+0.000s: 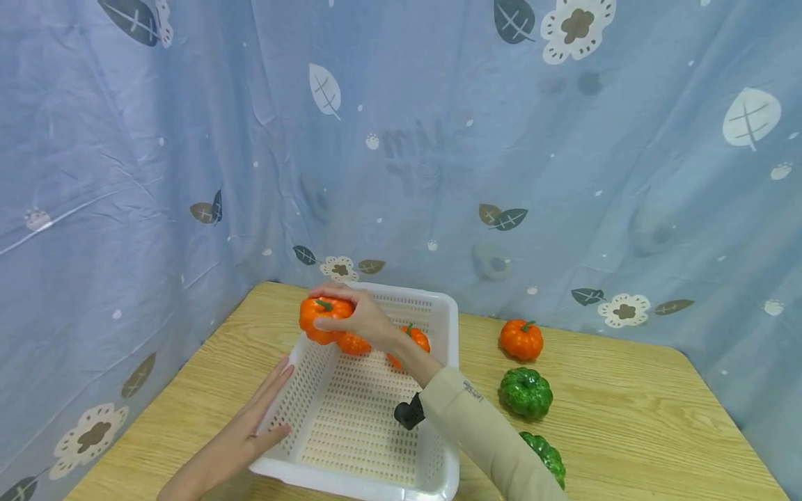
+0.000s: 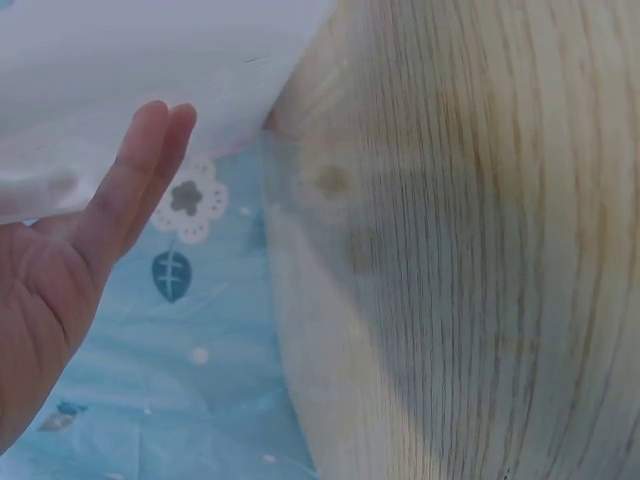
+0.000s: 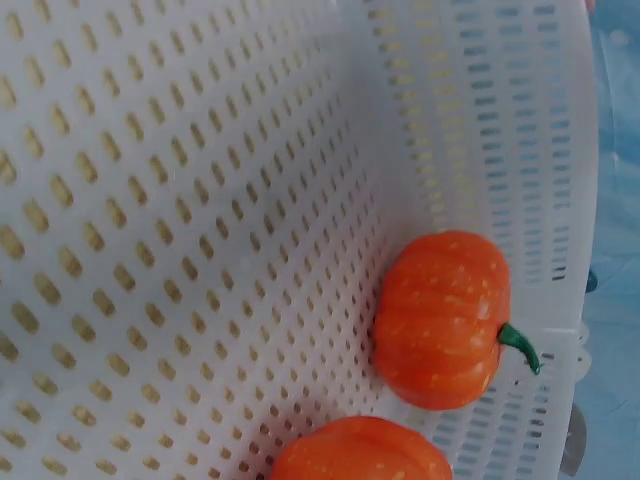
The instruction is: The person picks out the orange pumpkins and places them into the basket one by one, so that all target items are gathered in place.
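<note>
In the head view my right hand (image 1: 360,320) grips an orange toy pumpkin (image 1: 326,320) with a green stem, over the far left corner of a white perforated basket (image 1: 445,445). Two more orange pumpkins lie inside: one (image 1: 354,344) partly covered by the held one, another (image 1: 416,338) partly behind my right forearm. The right wrist view shows an orange pumpkin (image 3: 445,320) against the basket wall and part of another (image 3: 360,455); my right hand is almost out of that frame. My left hand (image 1: 250,410), fingers straight, is at the basket's left side; the left wrist view shows its extended fingers (image 2: 135,185) beside the wall.
Right of the basket, an orange pumpkin (image 1: 521,339) and two green pumpkins (image 1: 526,393) stand in a row on the wooden table (image 1: 639,417); my sleeve partly covers the nearest green one. A blue patterned curtain (image 1: 401,174) hangs behind the table and along its left side.
</note>
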Available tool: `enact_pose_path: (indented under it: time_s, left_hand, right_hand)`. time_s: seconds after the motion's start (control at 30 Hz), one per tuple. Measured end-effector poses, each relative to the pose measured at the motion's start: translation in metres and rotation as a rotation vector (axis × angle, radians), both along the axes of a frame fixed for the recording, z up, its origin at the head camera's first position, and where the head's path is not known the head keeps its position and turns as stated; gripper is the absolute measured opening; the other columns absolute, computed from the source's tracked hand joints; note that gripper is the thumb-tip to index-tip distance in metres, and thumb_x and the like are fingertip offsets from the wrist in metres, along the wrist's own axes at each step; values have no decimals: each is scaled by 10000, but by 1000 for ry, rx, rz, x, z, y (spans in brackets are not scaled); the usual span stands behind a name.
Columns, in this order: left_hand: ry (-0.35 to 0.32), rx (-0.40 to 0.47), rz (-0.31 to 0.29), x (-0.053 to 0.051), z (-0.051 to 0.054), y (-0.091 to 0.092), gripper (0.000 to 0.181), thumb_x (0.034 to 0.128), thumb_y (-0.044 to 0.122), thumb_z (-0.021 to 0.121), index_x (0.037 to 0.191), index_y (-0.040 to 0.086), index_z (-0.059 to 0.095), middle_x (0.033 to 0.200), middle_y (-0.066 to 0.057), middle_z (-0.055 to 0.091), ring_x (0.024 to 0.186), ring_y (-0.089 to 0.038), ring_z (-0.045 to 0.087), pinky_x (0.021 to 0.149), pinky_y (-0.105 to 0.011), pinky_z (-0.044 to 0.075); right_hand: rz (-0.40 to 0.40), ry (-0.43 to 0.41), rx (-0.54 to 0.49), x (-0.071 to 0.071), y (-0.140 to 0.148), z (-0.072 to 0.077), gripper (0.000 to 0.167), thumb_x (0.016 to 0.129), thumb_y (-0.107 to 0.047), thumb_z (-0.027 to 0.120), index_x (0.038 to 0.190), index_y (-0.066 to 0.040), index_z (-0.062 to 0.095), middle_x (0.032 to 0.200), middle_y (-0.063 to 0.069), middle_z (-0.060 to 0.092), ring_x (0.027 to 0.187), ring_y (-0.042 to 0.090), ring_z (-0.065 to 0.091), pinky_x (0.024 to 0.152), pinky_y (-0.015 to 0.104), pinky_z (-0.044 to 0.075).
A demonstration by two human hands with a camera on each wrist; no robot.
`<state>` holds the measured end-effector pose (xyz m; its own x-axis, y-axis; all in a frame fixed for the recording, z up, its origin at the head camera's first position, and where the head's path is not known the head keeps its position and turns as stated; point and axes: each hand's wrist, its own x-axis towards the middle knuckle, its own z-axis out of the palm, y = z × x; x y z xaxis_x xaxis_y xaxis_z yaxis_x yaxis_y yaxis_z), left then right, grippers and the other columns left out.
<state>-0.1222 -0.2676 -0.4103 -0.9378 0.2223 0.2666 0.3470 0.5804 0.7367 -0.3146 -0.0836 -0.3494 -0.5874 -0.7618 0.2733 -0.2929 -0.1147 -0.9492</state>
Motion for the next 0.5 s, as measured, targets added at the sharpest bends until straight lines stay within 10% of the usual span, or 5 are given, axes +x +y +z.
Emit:
enact_pose_path:
  time_s: [0.2, 0.37, 0.5]
  left_hand:
    - [31, -14, 2, -1, -2, 0, 752, 905, 133, 622, 1534, 120, 210, 1595, -150, 72, 1350, 136, 31, 1109, -460, 167]
    - [30, 3, -13, -1, -2, 0, 756, 899, 120, 620, 1533, 103, 207, 1590, -177, 61, 1340, 144, 16, 962, -755, 155]
    - [21, -3, -7, -1, -2, 0, 748, 904, 134, 617, 1533, 112, 213, 1587, -191, 64, 1336, 146, 14, 958, -758, 161]
  right_hand:
    - [180, 22, 112, -9, 4, -8, 478, 855, -72, 699, 1315, -143, 589, 1331, -57, 535, 1044, 174, 578, 850, 338, 537]
    - [290, 66, 189, -9, 3, -10, 471, 849, -64, 710, 1303, -135, 605, 1361, -87, 516, 1111, 132, 555, 880, 325, 528]
    - [426, -1, 223, -7, 0, -10, 518, 857, 21, 670, 1353, -63, 547, 1406, -29, 480, 1175, 103, 515, 916, 337, 513]
